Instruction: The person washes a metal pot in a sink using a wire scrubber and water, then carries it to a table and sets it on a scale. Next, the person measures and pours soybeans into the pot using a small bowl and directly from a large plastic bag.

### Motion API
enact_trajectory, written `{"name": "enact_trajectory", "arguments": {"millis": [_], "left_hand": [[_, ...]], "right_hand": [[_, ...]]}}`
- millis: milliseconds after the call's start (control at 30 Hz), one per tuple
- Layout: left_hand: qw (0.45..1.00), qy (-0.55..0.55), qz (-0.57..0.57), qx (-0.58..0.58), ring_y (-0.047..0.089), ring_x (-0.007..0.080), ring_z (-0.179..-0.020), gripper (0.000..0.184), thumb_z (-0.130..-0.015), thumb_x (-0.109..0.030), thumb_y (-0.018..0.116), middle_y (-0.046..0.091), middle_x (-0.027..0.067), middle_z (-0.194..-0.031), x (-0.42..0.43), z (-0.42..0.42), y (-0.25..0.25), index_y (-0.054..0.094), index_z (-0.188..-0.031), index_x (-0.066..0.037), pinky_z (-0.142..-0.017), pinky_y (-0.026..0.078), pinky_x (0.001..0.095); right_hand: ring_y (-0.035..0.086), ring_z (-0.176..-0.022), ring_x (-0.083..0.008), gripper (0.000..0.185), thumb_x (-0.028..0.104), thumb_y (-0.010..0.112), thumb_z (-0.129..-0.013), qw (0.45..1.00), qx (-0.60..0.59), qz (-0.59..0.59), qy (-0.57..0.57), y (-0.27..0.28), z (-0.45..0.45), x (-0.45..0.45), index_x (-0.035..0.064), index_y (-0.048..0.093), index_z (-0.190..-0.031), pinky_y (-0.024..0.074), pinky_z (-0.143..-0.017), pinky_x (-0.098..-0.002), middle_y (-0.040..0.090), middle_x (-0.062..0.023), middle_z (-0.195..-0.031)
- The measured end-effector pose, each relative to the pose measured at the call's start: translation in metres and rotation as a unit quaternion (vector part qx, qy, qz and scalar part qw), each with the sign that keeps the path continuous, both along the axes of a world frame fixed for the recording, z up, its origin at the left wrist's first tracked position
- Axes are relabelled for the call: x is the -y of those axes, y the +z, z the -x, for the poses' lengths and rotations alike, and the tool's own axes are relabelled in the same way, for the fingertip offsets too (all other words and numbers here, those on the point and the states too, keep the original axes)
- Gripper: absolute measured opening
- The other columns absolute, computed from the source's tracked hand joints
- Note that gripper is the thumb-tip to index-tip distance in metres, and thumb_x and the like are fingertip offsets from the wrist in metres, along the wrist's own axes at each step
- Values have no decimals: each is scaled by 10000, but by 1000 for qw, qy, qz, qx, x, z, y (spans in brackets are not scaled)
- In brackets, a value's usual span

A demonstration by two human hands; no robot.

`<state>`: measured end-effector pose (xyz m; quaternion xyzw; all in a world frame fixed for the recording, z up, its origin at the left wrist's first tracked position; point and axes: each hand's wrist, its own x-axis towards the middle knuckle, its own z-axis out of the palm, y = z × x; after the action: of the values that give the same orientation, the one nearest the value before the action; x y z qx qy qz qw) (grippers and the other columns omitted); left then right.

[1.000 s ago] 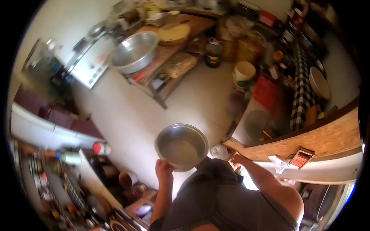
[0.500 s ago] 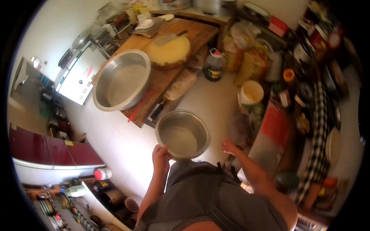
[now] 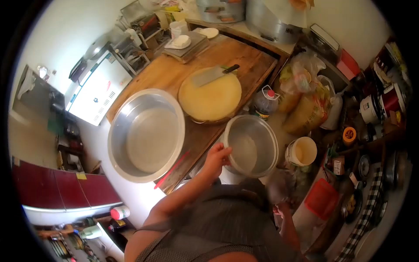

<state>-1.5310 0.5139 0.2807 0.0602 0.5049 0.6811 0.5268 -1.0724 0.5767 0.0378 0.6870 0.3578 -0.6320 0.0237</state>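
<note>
My left hand (image 3: pixel 217 160) grips the near-left rim of a round metal pot (image 3: pixel 254 146), its thumb over the edge. The pot is tilted, and its grey inside shows. My right hand (image 3: pixel 282 209) is low, just right of my body, near a blurred greyish bundle (image 3: pixel 279 185); its fingers are smeared and partly hidden. Left of the pot, a large metal basin (image 3: pixel 148 142) rests on the wooden table (image 3: pixel 238 48). Behind it lies a thick round chopping board (image 3: pixel 209 98), with a cleaver (image 3: pixel 211 76) across its far edge.
A red strip (image 3: pixel 172 169) lies by the basin. A scale (image 3: pixel 187 46) with a small dish stands at the table's back. On the right are a large bottle (image 3: pixel 265 102), a white bucket (image 3: pixel 301 151), plastic bags (image 3: pixel 305 109) and a red lid (image 3: pixel 322 198). Big steamers (image 3: pixel 273 22) stand behind.
My left hand has carried the pot to the right, away from the table's front corner. My right hand has dropped lower and closer to my body. The view has shifted toward the table.
</note>
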Motion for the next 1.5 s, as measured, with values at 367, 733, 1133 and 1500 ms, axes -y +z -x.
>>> {"name": "enact_trajectory", "arguments": {"millis": [367, 733, 1133, 1500], "left_hand": [[998, 6, -67, 12, 622, 135, -721, 81, -896, -140, 602, 612, 9, -825, -254, 61, -19, 528, -883, -109, -593, 541, 332], [997, -39, -60, -13, 598, 120, -631, 191, -895, -215, 636, 588, 18, -718, -397, 121, -8, 538, -836, -62, -559, 506, 267], [920, 324, 94, -202, 622, 160, -586, 246, -923, -261, 579, 623, 75, -706, -331, 559, -105, 622, -924, -18, -520, 533, 276], [804, 389, 301, -335, 571, 161, -771, 384, -873, -350, 633, 640, 86, -843, -317, 821, -166, 665, -1013, 6, -693, 463, 311]], "right_hand": [[610, -638, -232, 419, 439, 524, -938, 961, -235, -110, -91, 90, 169, -322, 27, 564, -878, 512, -591, -363, 608, -106, -775], [630, -908, -265, 377, 329, 591, -903, 968, -225, -98, 45, 169, 310, -526, 14, 577, -1110, 521, -755, -418, 636, -107, -1039], [573, -901, -232, 204, 97, 601, -808, 955, -241, -170, -30, 220, 473, -620, -5, 554, -978, 477, -820, -403, 585, -86, -946], [515, -1090, -265, 395, 174, 582, -786, 942, -274, -193, 14, 194, 617, -643, -4, 522, -1134, 383, -997, -418, 559, -97, -1137]]}}
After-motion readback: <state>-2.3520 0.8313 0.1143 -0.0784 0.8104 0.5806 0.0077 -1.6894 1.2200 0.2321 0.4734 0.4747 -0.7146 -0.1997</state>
